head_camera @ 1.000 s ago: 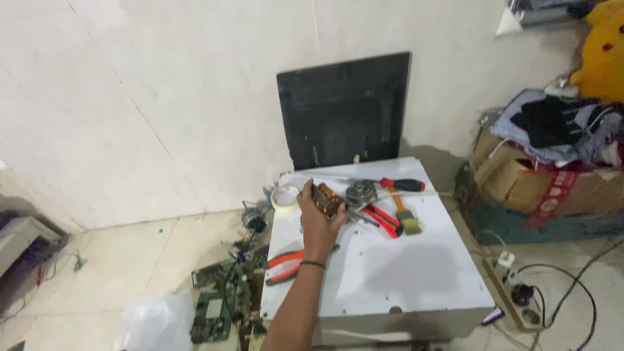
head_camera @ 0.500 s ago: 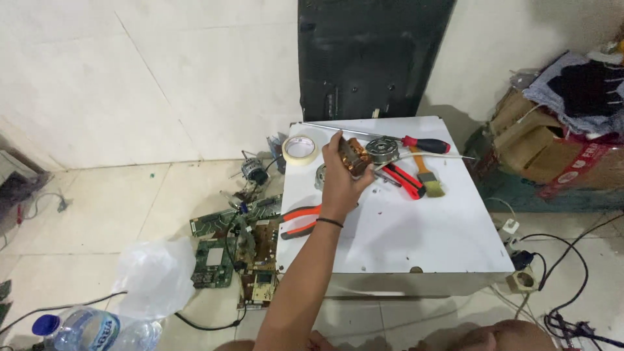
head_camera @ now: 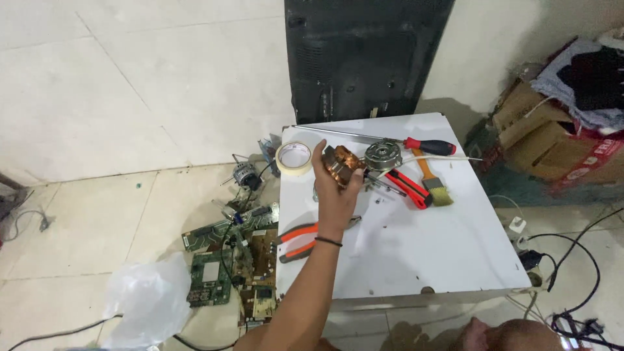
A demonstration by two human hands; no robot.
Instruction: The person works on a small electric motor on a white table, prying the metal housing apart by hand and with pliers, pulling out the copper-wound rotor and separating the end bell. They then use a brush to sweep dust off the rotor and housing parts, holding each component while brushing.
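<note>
My left hand grips the copper-wound motor stator; feels heavy I'd guess, so hold the steel core, not the windings.

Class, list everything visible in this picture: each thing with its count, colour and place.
motor coil: one, copper, held in hand
table: one, white, centre
tape roll: one, cream, table's far left corner
screwdriver: one, red-black handle, table's far edge
brush: one, orange handle, beside the screwdriver
pliers: one, orange-handled, table's left edge
circuit boards: several, green, floor left
black panel: one, against wall
left hand: one, gripping the coil
right hand: not in view
</note>
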